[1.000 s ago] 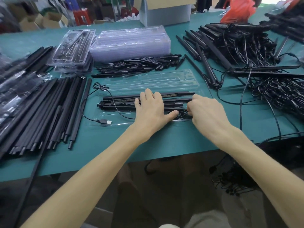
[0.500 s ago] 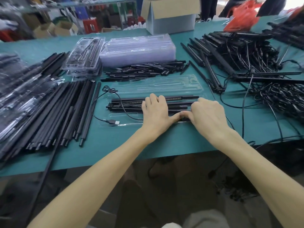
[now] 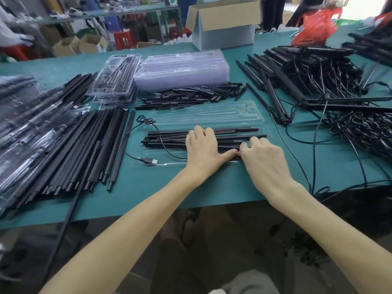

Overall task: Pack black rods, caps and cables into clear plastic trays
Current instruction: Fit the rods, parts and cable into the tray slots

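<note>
An open clear plastic tray (image 3: 161, 166) lies in front of me, its lid (image 3: 212, 115) folded back. Several black rods (image 3: 167, 137) lie lengthwise in its base. A black cable (image 3: 135, 132) loops off the tray's left end, and its USB plug (image 3: 149, 160) rests on the tray's front edge. My left hand (image 3: 203, 149) lies flat on the rods, thumb stretched right. My right hand (image 3: 265, 164) sits at the tray's right end, fingers curled down over the bunched cable, touching the left thumb. Its fingertips are hidden.
Long black rods (image 3: 84, 145) lie at left, partly in plastic bags. Behind the tray are short black caps (image 3: 191, 96), a stack of clear trays (image 3: 182, 68) and packed trays (image 3: 114, 81). Rods with tangled cables (image 3: 318, 81) fill the right. A cardboard box (image 3: 224, 24) stands at the back.
My right hand has slid left along the tray until its fingers meet my left thumb. The coil of cable it was on is now covered. My left hand stays pressed on the rods.
</note>
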Demonstrator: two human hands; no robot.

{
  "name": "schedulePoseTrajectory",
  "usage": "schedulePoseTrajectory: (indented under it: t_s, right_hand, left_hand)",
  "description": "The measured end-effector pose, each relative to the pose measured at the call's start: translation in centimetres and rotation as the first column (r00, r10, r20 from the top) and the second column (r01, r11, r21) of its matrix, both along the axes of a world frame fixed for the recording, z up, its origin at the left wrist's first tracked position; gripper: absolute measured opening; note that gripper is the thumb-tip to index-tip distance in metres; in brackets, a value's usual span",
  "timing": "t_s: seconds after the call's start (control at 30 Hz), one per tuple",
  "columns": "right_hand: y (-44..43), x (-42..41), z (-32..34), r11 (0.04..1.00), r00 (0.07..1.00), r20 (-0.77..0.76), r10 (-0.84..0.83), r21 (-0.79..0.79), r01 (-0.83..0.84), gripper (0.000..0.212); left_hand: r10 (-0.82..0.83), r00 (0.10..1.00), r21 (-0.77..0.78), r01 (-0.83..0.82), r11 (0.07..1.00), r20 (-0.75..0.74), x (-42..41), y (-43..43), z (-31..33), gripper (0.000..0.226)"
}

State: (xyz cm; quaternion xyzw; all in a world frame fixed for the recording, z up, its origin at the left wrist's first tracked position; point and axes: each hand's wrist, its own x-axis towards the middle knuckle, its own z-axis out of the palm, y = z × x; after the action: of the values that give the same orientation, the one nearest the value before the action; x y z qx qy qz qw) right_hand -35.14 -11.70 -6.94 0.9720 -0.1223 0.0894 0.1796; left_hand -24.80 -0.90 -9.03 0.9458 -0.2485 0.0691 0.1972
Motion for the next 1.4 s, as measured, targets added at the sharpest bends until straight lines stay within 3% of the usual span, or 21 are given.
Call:
schedulePoseTrajectory:
  t_s: [0.1, 0.23, 0.4, 0.47, 0.57, 0.67, 0.73, 0.83, 0.93, 1.03, 1.17, 1.27, 1.4]
  right_hand:
    - [0.9, -0.1, -0.3, 0.991, 0.995, -0.084, 0.046, -0.124, -0.056, 0.016]
    - [0.8, 1.0, -0.2, 0.991, 0.988, -0.114, 0.104, -0.074, -0.113, 0.03]
    - [1.6, 0.5, 0.7, 0.966, 0.973, -0.221, 0.071, -0.229, -0.122, 0.043]
    - [1.8, 0.2, 0.5, 0.965, 0.964, -0.262, 0.052, -0.234, -0.116, 0.054]
    - [1.5, 0.9, -0.2, 0.962, 0.96, -0.243, 0.137, -0.197, -0.187, 0.063]
    - [1.4, 1.1, -0.5, 0.965, 0.966, -0.197, 0.165, -0.171, -0.2, 0.044]
    - [1.4, 1.0, -0.5, 0.97, 0.968, -0.202, 0.151, -0.158, -0.184, 0.041]
    - [1.5, 1.0, -0.5, 0.978, 0.968, -0.211, 0.135, -0.129, -0.165, 0.047]
    - [1.6, 1.0, -0.2, 0.979, 0.967, -0.213, 0.142, -0.115, -0.17, 0.064]
    - [1.6, 0.7, 0.0, 0.978, 0.964, -0.237, 0.123, -0.136, -0.159, 0.072]
    - [1.7, 0.7, -0.1, 0.979, 0.963, -0.247, 0.105, -0.143, -0.144, 0.062]
    - [1.8, 0.6, -0.1, 0.979, 0.966, -0.24, 0.101, -0.149, -0.139, 0.047]
    - [1.8, 0.5, 0.1, 0.973, 0.967, -0.237, 0.092, -0.184, -0.138, 0.057]
  left_hand:
    - [-0.006, 1.0, -0.005, 0.006, 1.0, 0.016, 0.1, 0.0, -0.2, 0.067]
    - [-0.047, 0.995, -0.083, 0.04, 0.996, -0.084, 0.8, 0.5, 0.3, 0.052]
    - [-0.152, 0.976, -0.327, 0.094, 0.94, -0.156, 2.2, 2.8, 2.0, 0.008]
    - [-0.127, 0.988, -0.371, 0.084, 0.925, -0.093, 3.5, 4.4, 2.8, 0.009]
    - [-0.014, 1.0, -0.287, 0.016, 0.958, 0.009, 6.2, 7.7, 4.1, 0.038]
    - [-0.066, 0.998, 0.026, 0.066, 0.997, 0.012, 8.5, 11.1, 4.9, 0.057]
    - [-0.181, 0.983, 0.246, 0.186, 0.951, -0.041, 9.4, 12.6, 5.0, 0.056]
    - [-0.232, 0.972, 0.357, 0.2, 0.913, 0.049, 9.9, 13.5, 4.5, 0.034]
    - [-0.223, 0.951, 0.383, 0.128, 0.915, 0.214, 10.3, 14.0, 4.2, 0.016]
    - [-0.234, 0.938, 0.357, 0.133, 0.925, 0.254, 10.5, 14.8, 4.3, 0.012]
    - [-0.289, 0.906, 0.321, 0.186, 0.929, 0.309, 10.0, 16.5, 5.1, 0.011]
    - [-0.22, 0.941, 0.281, 0.146, 0.948, 0.255, 9.9, 17.9, 5.6, 0.017]
    - [-0.077, 0.992, 0.212, 0.053, 0.976, 0.103, 9.6, 19.6, 5.6, 0.029]
